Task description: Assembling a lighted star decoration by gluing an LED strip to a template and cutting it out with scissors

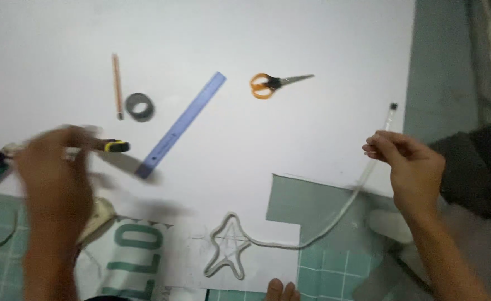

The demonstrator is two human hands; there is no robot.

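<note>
A white cord [335,220] runs across the white sheet [312,44]. Its lower end is bent into a five-pointed star outline [229,248] near the sheet's lower edge. From the star it curves right over a green cut-out area, then rises to a dark-tipped free end [393,106].

The right hand [410,161] pinches the cord just below that tip, thumb and forefinger closed on it in a narrow grip; the star lies well apart, down and to the left of the hand.

The left hand [56,173] is blurred, at the sheet's left edge. It is closed around a tool with a yellow-and-black end [116,146] that protrudes to the right; the tool's kind cannot be told.

Further out lie a blue ruler [181,124], set diagonally, a grey tape roll [139,107], a pencil [117,85] just left of the roll, and orange-handled scissors [273,83] with their blades pointing right. No containers are visible. A dark sleeve [477,167] covers the right forearm.
</note>
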